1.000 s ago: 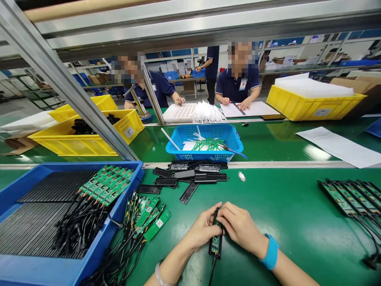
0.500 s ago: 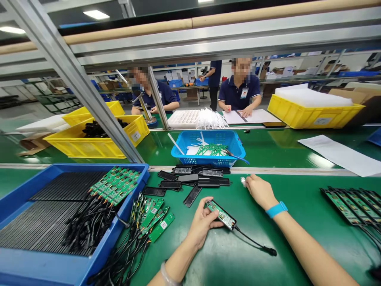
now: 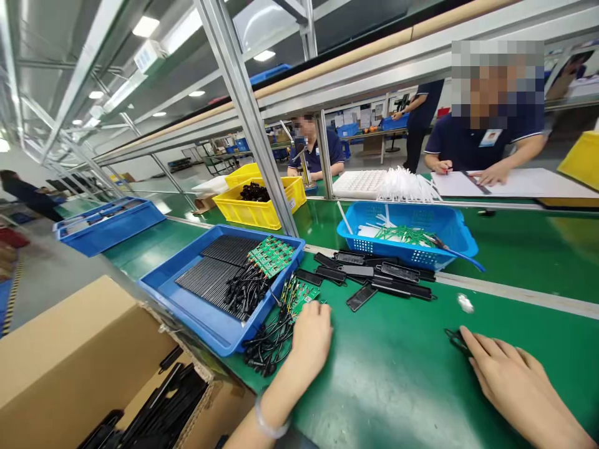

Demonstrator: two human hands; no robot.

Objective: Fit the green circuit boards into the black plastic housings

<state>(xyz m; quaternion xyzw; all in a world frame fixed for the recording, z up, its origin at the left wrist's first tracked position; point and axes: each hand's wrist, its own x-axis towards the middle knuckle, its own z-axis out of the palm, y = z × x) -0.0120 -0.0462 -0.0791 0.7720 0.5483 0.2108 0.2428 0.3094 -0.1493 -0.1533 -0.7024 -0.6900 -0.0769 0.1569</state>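
I see a green desk (image 3: 397,374) filling the lower half of the frame. At left centre a blue tray (image 3: 206,325) sits on it, with a pile of boards (image 3: 299,293) and black cables (image 3: 266,343) spilled just beside its right edge. Black covers (image 3: 374,277) lie scattered in the middle, in front of a blue basket (image 3: 407,252). A white scrap (image 3: 465,304) lies right of them, and a small black part (image 3: 455,338) sits at lower right. Further back stands a yellow bin (image 3: 248,215), and at far left a second tray (image 3: 112,227).

Bright ceiling lights (image 3: 145,26) glare on the green table (image 3: 412,374); edges bend, with slight motion blur.
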